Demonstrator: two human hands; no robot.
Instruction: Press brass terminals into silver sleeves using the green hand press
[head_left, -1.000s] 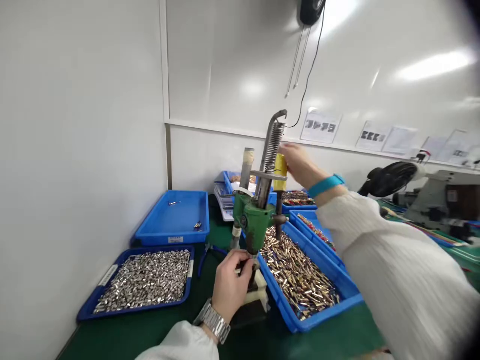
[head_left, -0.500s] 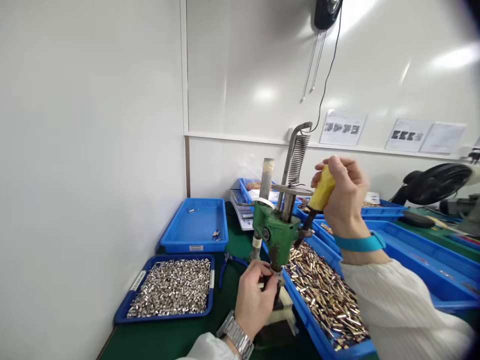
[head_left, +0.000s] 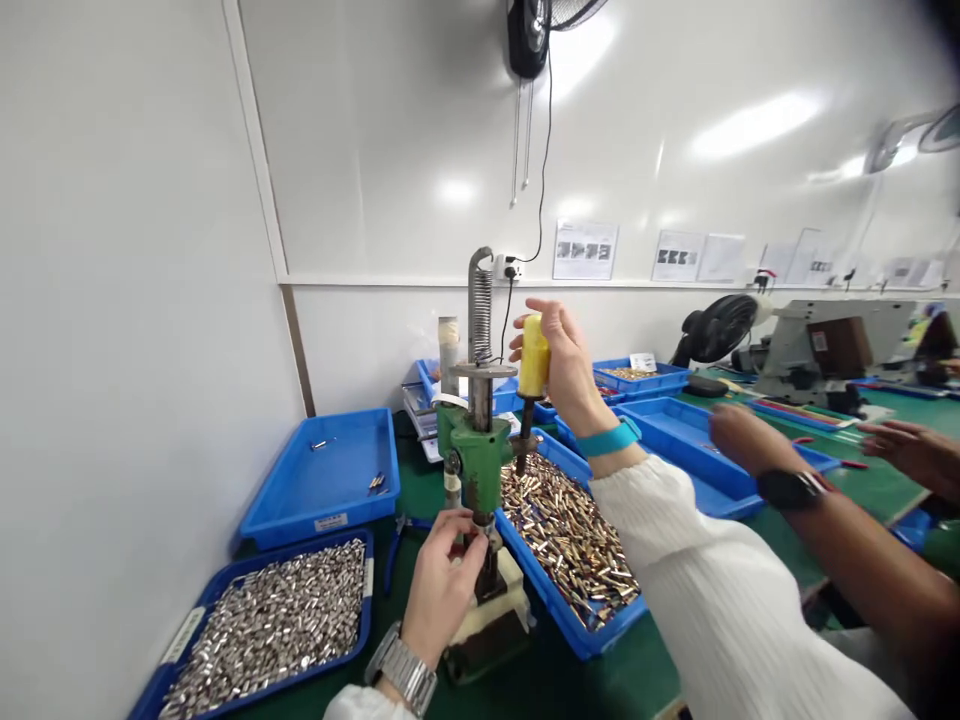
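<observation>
A green hand press (head_left: 480, 455) with a coil spring (head_left: 481, 315) on top stands on the table in front of me. My right hand (head_left: 562, 355) is wrapped around the yellow grip of its lever (head_left: 534, 358), which points upward at the press's right side. My left hand (head_left: 444, 568) has thumb and fingers pinched together at the lower end of the ram (head_left: 485, 520). Whatever lies between those fingertips is too small and covered to make out. Right of the press, a blue tray (head_left: 592, 645) holds a heap of small gold-coloured metal pieces (head_left: 574, 540).
Silver metal sleeves (head_left: 277, 620) fill a dark blue tray (head_left: 367, 570) at left. Behind it, a blue tray (head_left: 345, 440) contains a few pieces. Blue-handled pliers (head_left: 397, 545) lie left of the press. At right, a co-worker's arm (head_left: 847, 540) reaches over the table.
My view has turned to the right, bringing a co-worker's hands and more of the bench into sight. Both my hands keep their places on the press and lever.
</observation>
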